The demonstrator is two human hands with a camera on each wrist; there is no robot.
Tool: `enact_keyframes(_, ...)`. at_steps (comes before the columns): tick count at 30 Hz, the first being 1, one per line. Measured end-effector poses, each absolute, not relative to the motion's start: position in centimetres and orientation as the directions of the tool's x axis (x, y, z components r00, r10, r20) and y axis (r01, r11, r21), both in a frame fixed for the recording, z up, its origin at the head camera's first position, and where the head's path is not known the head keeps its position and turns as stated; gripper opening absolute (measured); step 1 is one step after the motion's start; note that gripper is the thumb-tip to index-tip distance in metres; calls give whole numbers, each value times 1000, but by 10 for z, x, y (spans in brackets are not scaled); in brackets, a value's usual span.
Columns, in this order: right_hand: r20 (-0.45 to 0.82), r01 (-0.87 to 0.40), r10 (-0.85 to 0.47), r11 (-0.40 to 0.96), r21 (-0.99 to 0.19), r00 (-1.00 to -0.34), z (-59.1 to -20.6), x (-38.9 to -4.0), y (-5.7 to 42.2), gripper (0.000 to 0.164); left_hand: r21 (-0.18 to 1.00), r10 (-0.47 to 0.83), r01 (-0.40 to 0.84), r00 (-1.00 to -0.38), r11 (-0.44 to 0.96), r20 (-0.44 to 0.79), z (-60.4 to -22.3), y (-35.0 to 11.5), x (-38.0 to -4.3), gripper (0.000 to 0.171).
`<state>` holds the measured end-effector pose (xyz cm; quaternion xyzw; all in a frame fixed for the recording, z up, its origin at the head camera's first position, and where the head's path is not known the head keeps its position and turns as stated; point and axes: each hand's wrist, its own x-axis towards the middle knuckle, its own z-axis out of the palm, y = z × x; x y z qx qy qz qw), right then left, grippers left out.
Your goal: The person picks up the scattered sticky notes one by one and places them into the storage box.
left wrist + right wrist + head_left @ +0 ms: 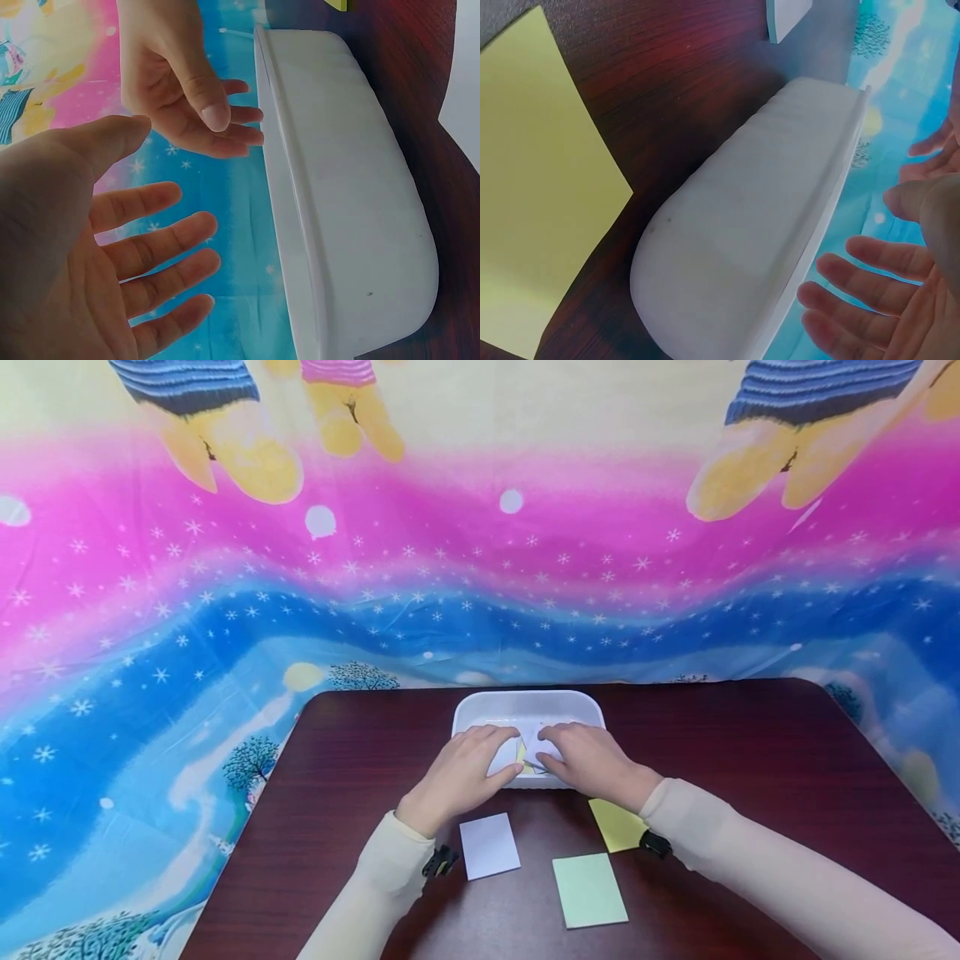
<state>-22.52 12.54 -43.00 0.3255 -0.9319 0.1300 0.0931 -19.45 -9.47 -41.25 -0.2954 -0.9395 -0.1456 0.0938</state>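
Both hands hover over a white plastic tub (528,696) near the table's far edge. My left hand (465,768) is over its left half, and my right hand (596,764) over its right half. Inside the tub, partly covered by the hands, lie pale sticky-note pads (501,758) with a bit of yellow paper (524,762) between them. In the left wrist view, the left hand (82,255) has its fingers spread above the tub rim, holding nothing. The right wrist view shows the right hand (889,300) likewise empty, its fingers loosely extended beside the tub wall (735,210).
On the dark wooden table (360,752), nearer me, lie a pale lavender pad (490,846), a light green pad (590,891) and a yellow pad (615,825) partly under the right wrist. A printed cloth (480,552) hangs behind the table.
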Motion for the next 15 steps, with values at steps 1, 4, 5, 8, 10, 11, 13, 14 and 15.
enact_keyframes(1,261,-632,-583,753,-183,-770,-430,-225,126,35,221,528,582,-809,783,259,-412,-95,-194,50)
enact_keyframes(4,268,-634,-582,751,-186,-768,-429,-223,127,36,229,527,578,-813,783,248,-412,-95,-192,51)
enact_keyframes(5,270,-634,-581,750,-187,-768,-428,-222,127,36,230,526,576,-815,785,244,-412,-95,-191,51)
enact_keyframes(8,276,-632,-577,751,-192,-769,-426,-219,127,36,230,525,573,-817,787,237,-412,-96,-189,52)
enact_keyframes(10,278,-630,-574,752,-193,-771,-424,-217,127,36,227,526,572,-817,788,236,-412,-96,-188,52)
enact_keyframes(11,279,-629,-573,753,-193,-771,-424,-216,127,36,227,525,572,-818,788,236,-412,-96,-187,52)
enact_keyframes(13,284,-629,-570,753,-195,-771,-423,-214,127,35,227,526,573,-817,787,237,-413,-97,-187,52)
enact_keyframes(14,287,-630,-570,750,-199,-770,-422,-213,127,35,229,527,574,-816,786,238,-413,-97,-186,52)
enact_keyframes(15,290,-633,-571,748,-199,-768,-422,-211,128,35,229,528,576,-815,784,239,-413,-97,-186,51)
